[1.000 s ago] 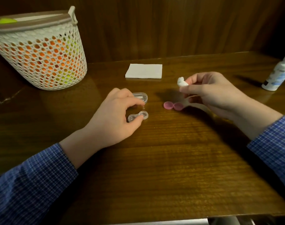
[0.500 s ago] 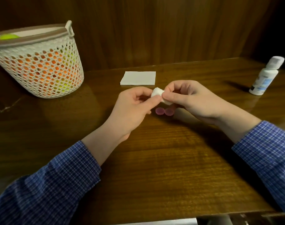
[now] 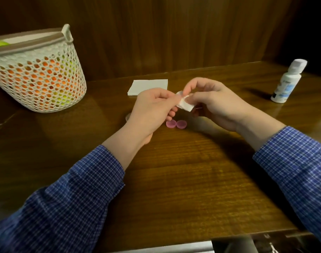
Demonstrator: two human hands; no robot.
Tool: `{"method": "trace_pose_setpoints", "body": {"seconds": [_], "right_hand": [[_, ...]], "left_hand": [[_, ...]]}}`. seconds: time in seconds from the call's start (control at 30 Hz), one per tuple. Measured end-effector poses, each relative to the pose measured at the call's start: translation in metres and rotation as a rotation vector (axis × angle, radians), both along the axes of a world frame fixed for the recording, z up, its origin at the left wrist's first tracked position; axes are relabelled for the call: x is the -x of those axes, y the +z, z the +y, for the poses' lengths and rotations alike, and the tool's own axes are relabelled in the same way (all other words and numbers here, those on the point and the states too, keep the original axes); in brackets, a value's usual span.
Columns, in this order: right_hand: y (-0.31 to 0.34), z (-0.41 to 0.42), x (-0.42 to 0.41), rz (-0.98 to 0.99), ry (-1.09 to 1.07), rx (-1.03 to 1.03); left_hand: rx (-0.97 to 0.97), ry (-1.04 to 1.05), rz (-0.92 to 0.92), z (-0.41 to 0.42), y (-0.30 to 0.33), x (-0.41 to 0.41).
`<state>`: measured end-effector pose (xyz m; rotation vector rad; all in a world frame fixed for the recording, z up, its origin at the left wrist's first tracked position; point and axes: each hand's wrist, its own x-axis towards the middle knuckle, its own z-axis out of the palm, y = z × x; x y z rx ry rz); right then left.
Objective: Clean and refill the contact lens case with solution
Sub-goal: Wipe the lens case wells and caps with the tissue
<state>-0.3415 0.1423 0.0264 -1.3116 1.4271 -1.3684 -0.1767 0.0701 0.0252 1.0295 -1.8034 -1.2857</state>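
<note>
My left hand (image 3: pixel 152 110) and my right hand (image 3: pixel 216 106) meet above the wooden table (image 3: pixel 174 179). A small white tissue wad (image 3: pixel 186 105) is pinched in my right fingers and pressed against what my left fingers hold. That is the clear contact lens case (image 3: pixel 179 93), of which only a pale edge shows between the fingertips. Two pink caps (image 3: pixel 176 124) lie side by side on the table just below the hands. The white solution bottle (image 3: pixel 287 83) stands capped at the far right.
A folded white tissue (image 3: pixel 148 86) lies behind the hands near the wall. A white mesh basket (image 3: pixel 37 79) with orange and yellow contents stands at the far left. A clear plastic piece (image 3: pixel 127 116) peeks out left of my left hand.
My left hand lifted the clear case off the table and brought it to the tissue wad in my right hand. Both hands now work together above the pink caps.
</note>
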Motion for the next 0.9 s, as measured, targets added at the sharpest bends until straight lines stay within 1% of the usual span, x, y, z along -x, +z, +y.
{"method": "trace_pose_setpoints", "body": {"seconds": [0.07, 0.1, 0.17, 0.2, 0.23, 0.3, 0.33, 0.37, 0.43, 0.5, 0.57, 0.63, 0.7, 0.77, 0.9], "right_hand": [[-0.001, -0.001, 0.004, -0.026, -0.038, -0.01], [0.0, -0.001, 0.008, -0.046, -0.036, -0.019], [0.001, 0.0, 0.014, -0.023, 0.004, -0.038], [0.0, 0.001, 0.015, 0.039, -0.004, -0.046], [-0.001, 0.001, 0.015, 0.154, -0.053, -0.035], [-0.003, 0.001, 0.011, 0.444, -0.182, 0.009], [-0.004, -0.001, 0.008, 0.555, -0.228, 0.028], [-0.004, -0.002, 0.007, 0.619, -0.25, 0.043], [-0.002, -0.001, 0.007, 0.685, -0.236, 0.023], [0.002, 0.0, 0.01, 0.673, -0.131, -0.067], [0.0, 0.0, 0.008, 0.58, -0.036, -0.153], [-0.006, -0.003, 0.006, 0.501, -0.041, -0.202], [-0.01, -0.005, 0.004, 0.48, -0.082, -0.239], [-0.012, -0.007, 0.003, 0.508, -0.121, -0.259], [-0.014, -0.008, -0.001, 0.691, -0.086, -0.276]], "left_hand": [[0.187, 0.028, -0.062, 0.003, -0.006, -0.005], [0.288, 0.007, -0.118, 0.005, -0.01, -0.009], [0.47, -0.063, -0.287, 0.011, -0.019, -0.016], [0.542, -0.087, -0.366, 0.013, -0.022, -0.019], [0.595, -0.093, -0.418, 0.014, -0.024, -0.02], [0.655, -0.071, -0.447, 0.013, -0.024, -0.02], [0.675, -0.058, -0.452, 0.013, -0.023, -0.02], [0.694, -0.052, -0.464, 0.012, -0.024, -0.021], [0.712, -0.066, -0.489, 0.012, -0.026, -0.021], [0.706, -0.074, -0.501, 0.013, -0.028, -0.022], [0.701, -0.063, -0.481, 0.013, -0.029, -0.024], [0.696, -0.047, -0.447, 0.013, -0.029, -0.026], [0.682, -0.039, -0.429, 0.012, -0.029, -0.03], [0.644, -0.039, -0.424, 0.012, -0.028, -0.034], [0.605, -0.034, -0.389, 0.014, -0.024, -0.038]]}}
